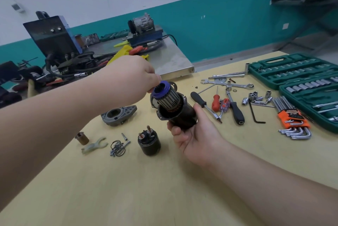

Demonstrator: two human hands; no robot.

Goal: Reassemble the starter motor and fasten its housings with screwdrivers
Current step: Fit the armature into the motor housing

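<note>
Left hand: the left hand (128, 77) has its fingers (155, 77) curled down, pinching the blue end of the armature (165, 96). The fingertips themselves are tucked behind that blue collar, so I can't see exactly how they grip.
Right hand: the right hand (193, 134) is cupped under the black motor housing (181, 116), thumb up one side, fingers wrapped round the underside and mostly out of sight.
Armature: one, ribbed silver core sticking out of the housing mouth, tilted toward the left fingers; its lower part is buried inside the housing, just a bit of copper winding showing.
Behind the armature: a dark flanged part (172, 85), mostly blocked, can't tell what it is.
Near the right fingers: one solenoid (149, 142) standing upright on the bench (128, 189), two studs on top.
Below the left forearm: one grey end housing (118, 114), one small brass-coloured sleeve (82, 138), one pale fork lever (94, 146), and a tangle of spring clips and bolts (118, 146) too jumbled to count.
Past the right thumb: four screwdrivers (223, 108), two black handles, two red ones.
Further out: orange hex key set (294, 121), one loose black hex key (255, 114), loose sockets (256, 97) too small to count, green socket case (296, 72) cut off at the edge.
Far bench: blurry clutter, hard to make out.
</note>
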